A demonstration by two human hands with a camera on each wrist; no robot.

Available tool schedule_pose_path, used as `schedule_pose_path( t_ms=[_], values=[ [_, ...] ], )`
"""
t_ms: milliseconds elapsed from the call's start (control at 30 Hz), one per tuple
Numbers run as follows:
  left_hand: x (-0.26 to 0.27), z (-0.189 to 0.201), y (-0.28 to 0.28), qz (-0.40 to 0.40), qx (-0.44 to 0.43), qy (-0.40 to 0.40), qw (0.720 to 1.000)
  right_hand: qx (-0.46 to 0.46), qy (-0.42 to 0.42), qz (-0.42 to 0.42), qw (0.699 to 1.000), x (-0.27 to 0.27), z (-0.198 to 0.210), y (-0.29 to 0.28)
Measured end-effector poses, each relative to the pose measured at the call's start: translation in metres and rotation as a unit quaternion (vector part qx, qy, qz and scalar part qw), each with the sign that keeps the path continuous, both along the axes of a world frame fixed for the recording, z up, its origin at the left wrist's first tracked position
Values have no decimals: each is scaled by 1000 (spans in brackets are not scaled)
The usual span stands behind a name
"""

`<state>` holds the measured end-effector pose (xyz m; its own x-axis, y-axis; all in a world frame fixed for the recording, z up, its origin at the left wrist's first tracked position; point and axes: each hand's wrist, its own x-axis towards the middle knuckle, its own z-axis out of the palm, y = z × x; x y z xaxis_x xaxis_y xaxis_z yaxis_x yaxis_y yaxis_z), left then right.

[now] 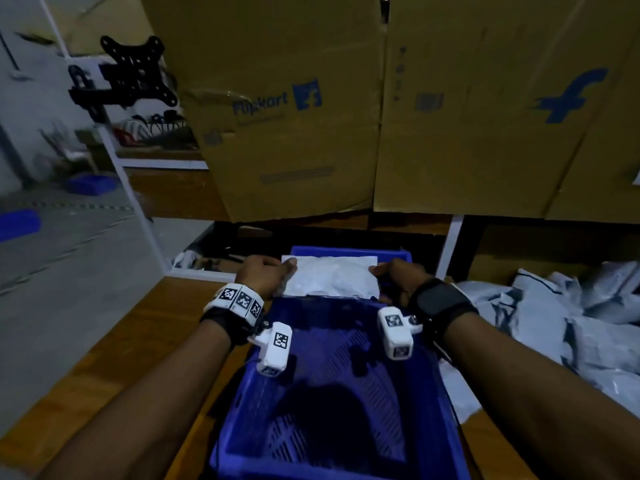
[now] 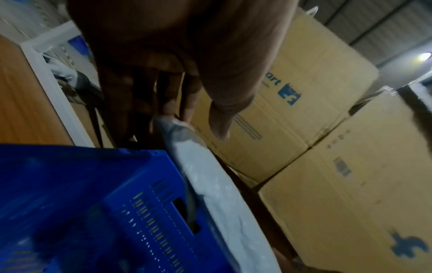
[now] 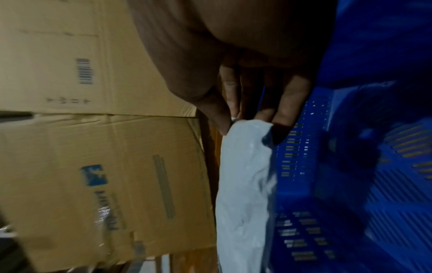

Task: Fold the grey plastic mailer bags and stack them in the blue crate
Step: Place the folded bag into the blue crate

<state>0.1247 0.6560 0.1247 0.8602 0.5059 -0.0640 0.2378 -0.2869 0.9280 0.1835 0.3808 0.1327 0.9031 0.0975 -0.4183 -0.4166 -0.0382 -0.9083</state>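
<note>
A folded grey mailer bag (image 1: 330, 275) hangs stretched between my two hands over the far end of the blue crate (image 1: 332, 375). My left hand (image 1: 268, 273) pinches its left edge; in the left wrist view the fingers (image 2: 170, 109) hold the bag's corner (image 2: 177, 129) above the crate's far wall (image 2: 140, 184). My right hand (image 1: 394, 277) pinches the right edge; in the right wrist view thumb and fingers (image 3: 236, 110) hold the bag (image 3: 245, 175) beside the crate's slotted wall (image 3: 301, 147). The crate's slotted floor shows bare.
A loose heap of unfolded grey mailer bags (image 1: 561, 317) lies on the wooden table (image 1: 114, 358) to the right of the crate. Large cardboard boxes (image 1: 381, 116) stand close behind the table. A white shelf frame (image 1: 135, 202) and small blue bins (image 1: 90, 183) are at left.
</note>
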Motion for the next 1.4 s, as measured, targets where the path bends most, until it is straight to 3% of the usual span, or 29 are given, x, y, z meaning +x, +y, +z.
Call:
schedule_pose_path(
  t_ms=[100,167,267,467,600,767,833,867,900,1033,1067,1133,1200,1267,1333,1400],
  values=[
    [22,-4,5,6,17,45,999,-108,-30,21,993,30,-7,8],
    [38,-8,2,-16,57,82,995,-253,-65,126,957,49,-20,10],
    [52,-7,0,-34,161,119,979,-379,-91,182,903,65,-45,13],
    [71,-11,11,-43,234,137,962,-499,-136,191,834,91,-106,29],
    [77,-8,9,-68,289,173,939,-520,-131,142,832,99,-125,43],
    [83,-7,3,-91,321,193,923,-582,-128,235,768,110,-146,58],
    [83,-8,4,-94,338,194,916,-575,-107,221,780,117,-159,56],
    [83,-9,6,-92,344,193,914,-541,-40,199,816,119,-161,55],
    [83,-10,8,-89,349,191,913,-519,-39,231,822,118,-158,52],
    [81,-13,9,-85,357,178,913,-543,-18,266,796,116,-160,50],
    [80,-13,8,-84,358,175,913,-511,16,239,826,118,-163,53],
    [79,-14,7,-82,362,174,912,-518,5,247,819,116,-173,57],
    [79,-14,6,-81,364,175,911,-504,-45,222,833,113,-185,57],
    [78,-13,5,-83,363,180,910,-467,-19,172,867,112,-175,56],
    [76,-9,3,-84,352,184,914,-379,28,92,920,105,-162,57],
    [74,-5,2,-92,333,194,918,-317,15,82,945,103,-154,55]
  ],
)
